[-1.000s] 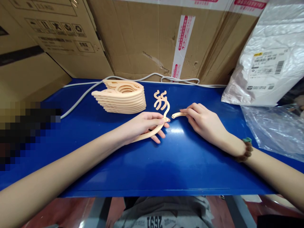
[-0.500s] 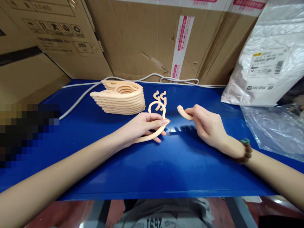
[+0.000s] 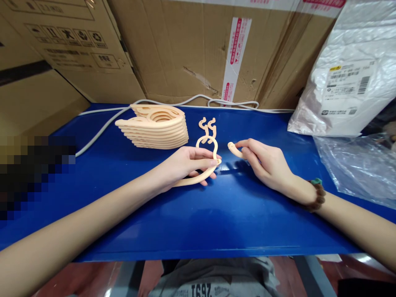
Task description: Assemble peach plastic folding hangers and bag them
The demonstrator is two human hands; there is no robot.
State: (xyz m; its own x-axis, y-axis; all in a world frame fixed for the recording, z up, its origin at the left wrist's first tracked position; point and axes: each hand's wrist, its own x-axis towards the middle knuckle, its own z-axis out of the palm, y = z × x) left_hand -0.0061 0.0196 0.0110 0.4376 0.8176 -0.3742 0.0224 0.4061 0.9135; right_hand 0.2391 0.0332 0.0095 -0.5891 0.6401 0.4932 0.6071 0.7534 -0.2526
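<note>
My left hand [image 3: 185,165] is closed around a peach plastic hanger piece [image 3: 206,159], its curved hook standing up past my fingertips. My right hand [image 3: 266,163] pinches a second, shorter peach curved piece [image 3: 234,149], its free end pointing left toward the first piece with a small gap between them. Both hands hover just above the blue table [image 3: 198,214]. Behind them lie two small loose peach hooks [image 3: 208,126] and a stack of several peach hangers [image 3: 154,126].
Big cardboard boxes [image 3: 192,49] wall off the back and left. A white cable [image 3: 130,109] runs along the table's far edge. A white plastic parcel bag [image 3: 343,78] and clear plastic film [image 3: 355,165] sit at the right. A blurred patch covers the left edge.
My left hand raised its piece so the hook stands upright. My right hand lifted the short piece off the table and brought it left, closer to the hook.
</note>
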